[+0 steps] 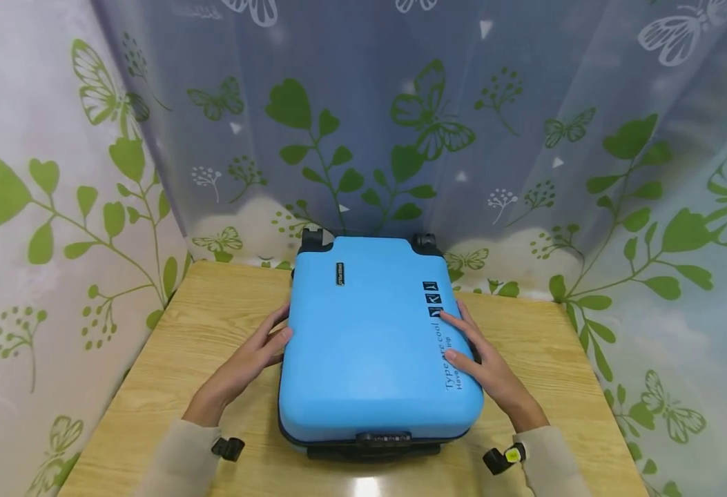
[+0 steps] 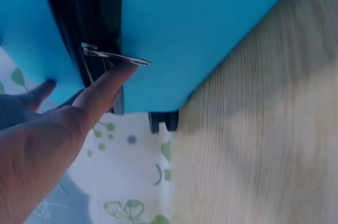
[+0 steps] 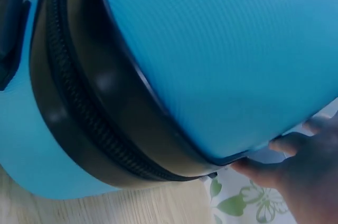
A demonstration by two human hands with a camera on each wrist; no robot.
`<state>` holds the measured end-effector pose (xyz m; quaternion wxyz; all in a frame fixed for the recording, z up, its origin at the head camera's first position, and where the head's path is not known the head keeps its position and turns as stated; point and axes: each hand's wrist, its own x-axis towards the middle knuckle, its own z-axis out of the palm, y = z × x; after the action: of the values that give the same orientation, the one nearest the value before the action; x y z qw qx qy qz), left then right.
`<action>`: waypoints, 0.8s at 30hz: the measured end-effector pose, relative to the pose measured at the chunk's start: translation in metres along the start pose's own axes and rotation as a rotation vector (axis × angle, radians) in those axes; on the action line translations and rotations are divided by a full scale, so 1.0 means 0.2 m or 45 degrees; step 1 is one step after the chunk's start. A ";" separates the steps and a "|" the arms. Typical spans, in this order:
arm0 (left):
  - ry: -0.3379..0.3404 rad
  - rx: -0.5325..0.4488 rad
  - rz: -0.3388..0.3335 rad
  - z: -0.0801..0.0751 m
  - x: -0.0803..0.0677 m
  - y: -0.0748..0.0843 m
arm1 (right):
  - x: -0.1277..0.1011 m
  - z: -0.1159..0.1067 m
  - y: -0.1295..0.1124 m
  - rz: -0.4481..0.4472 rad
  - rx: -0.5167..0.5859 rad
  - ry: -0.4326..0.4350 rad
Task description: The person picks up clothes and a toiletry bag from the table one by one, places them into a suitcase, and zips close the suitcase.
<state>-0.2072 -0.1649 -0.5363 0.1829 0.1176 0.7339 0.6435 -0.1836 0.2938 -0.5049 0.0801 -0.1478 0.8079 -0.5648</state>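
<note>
A light blue hard-shell suitcase (image 1: 369, 345) lies flat, its wheels (image 1: 424, 241) at the far end and a combination lock (image 1: 384, 439) facing me. My left hand (image 1: 248, 360) rests against its left side, the thumb near the top edge. In the left wrist view, one finger touches the metal zipper pull (image 2: 119, 57) beside the black zipper band. Across the suitcase, my right hand (image 1: 493, 369) lies on the right edge with fingers spread over the printed lettering. The right wrist view shows the closed zipper (image 3: 84, 102) curving round a corner; fingertips touch the shell.
The suitcase stands on a light wooden table (image 1: 226, 297). Patterned curtains (image 1: 363, 138) with green leaves and butterflies enclose the table at the back and both sides. A black handle (image 1: 372, 453) juts from the suitcase's near side.
</note>
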 end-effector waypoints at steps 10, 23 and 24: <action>-0.019 -0.041 -0.018 0.07 -0.05 -0.01 | -0.01 -0.10 0.04 -0.031 0.031 -0.045; 0.001 -0.023 0.016 -0.09 0.23 0.01 | -0.12 0.01 -0.03 0.174 -0.006 0.175; 0.008 -0.022 0.020 -0.11 0.26 0.02 | -0.14 0.02 -0.03 0.193 -0.005 0.191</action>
<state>-0.2640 -0.1624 -0.5355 0.1765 0.1197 0.7280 0.6515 -0.1555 0.2976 -0.5011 0.0615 -0.0439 0.8216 -0.5650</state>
